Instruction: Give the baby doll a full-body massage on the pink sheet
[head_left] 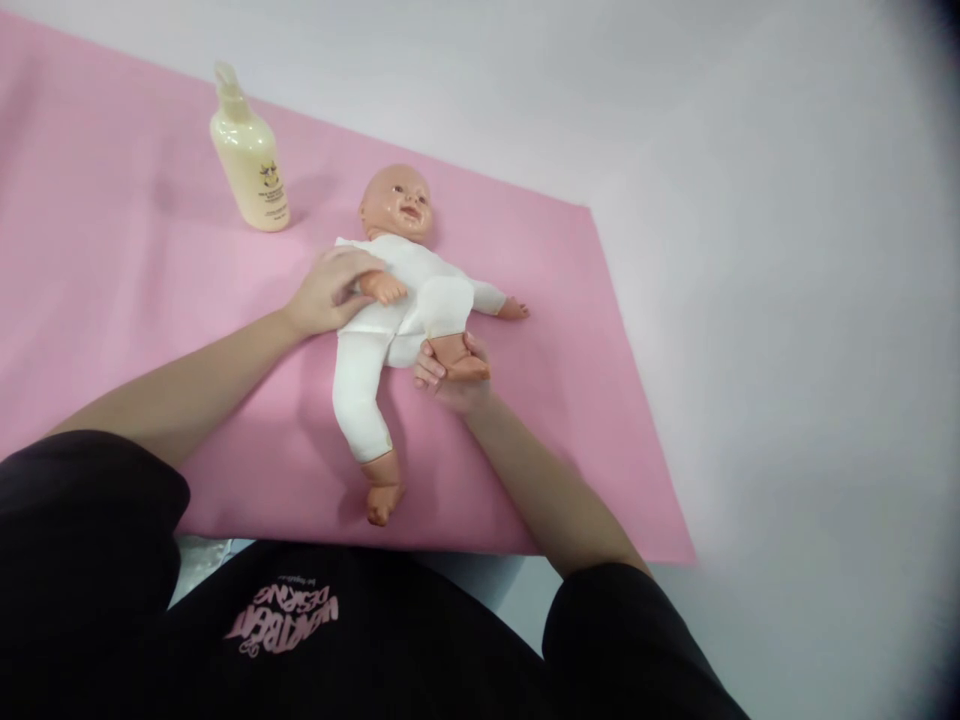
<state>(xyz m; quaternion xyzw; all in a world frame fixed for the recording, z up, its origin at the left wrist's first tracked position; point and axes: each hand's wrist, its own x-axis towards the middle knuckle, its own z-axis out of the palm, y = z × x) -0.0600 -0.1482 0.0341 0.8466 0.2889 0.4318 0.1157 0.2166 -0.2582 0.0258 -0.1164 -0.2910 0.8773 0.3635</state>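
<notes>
Where this one pink-covered desk (570, 450) stretches, one bald, white-bodied baby doll (427, 265) lies face-up.
Left hand (330, 288) grips one arm, right hand (463, 388) one raised leg; one cream plastic pump bottle (251, 165) stands nearby.

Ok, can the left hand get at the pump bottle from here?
Probably yes: only the pink surface shows between the left hand and the pump bottle. It would likely need to let go of the doll first.

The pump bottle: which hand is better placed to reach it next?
Probably the left hand: at the doll's arm, it is nearer the pump bottle. The right hand is farther off, curled around the doll's foot.
</notes>
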